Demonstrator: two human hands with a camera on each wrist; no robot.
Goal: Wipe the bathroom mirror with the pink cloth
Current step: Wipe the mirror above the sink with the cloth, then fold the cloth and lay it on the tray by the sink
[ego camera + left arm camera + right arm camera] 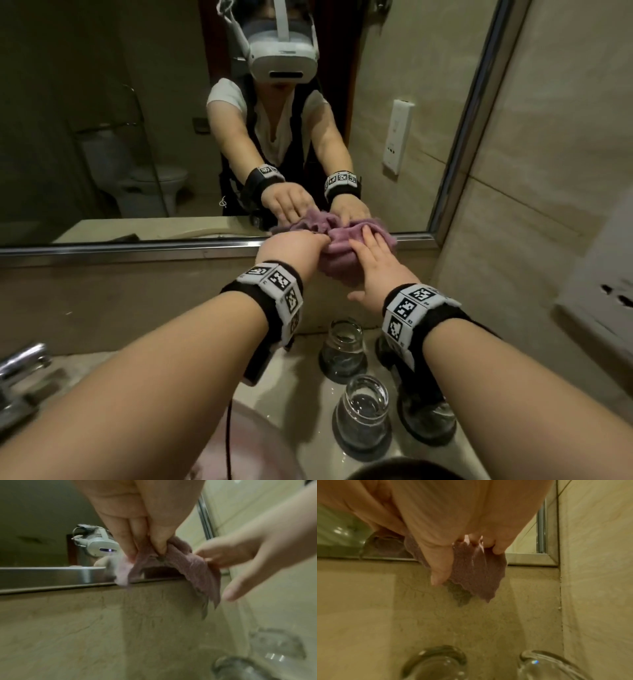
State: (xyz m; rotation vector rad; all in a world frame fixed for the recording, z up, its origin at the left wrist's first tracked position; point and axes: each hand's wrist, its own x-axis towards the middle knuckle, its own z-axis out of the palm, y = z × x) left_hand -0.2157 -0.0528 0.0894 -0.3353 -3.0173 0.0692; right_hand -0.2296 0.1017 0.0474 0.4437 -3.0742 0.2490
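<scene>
The pink cloth (339,236) is bunched against the lower right part of the mirror (137,120), draping over its metal bottom frame (137,247). My left hand (308,241) pinches the cloth's left part between thumb and fingers; the left wrist view shows that pinch (146,553) on the cloth (188,566). My right hand (368,246) lies flat with straight fingers pressing the cloth's right part. In the right wrist view the right hand (467,559) covers the cloth (476,574), whose corner hangs below the frame.
Three upturned-looking glasses (342,346) (364,407) (428,418) stand on the counter below my wrists. A chrome faucet (20,370) is at the left and the sink basin (260,445) below. A tiled side wall (548,171) with a white box (599,301) closes the right.
</scene>
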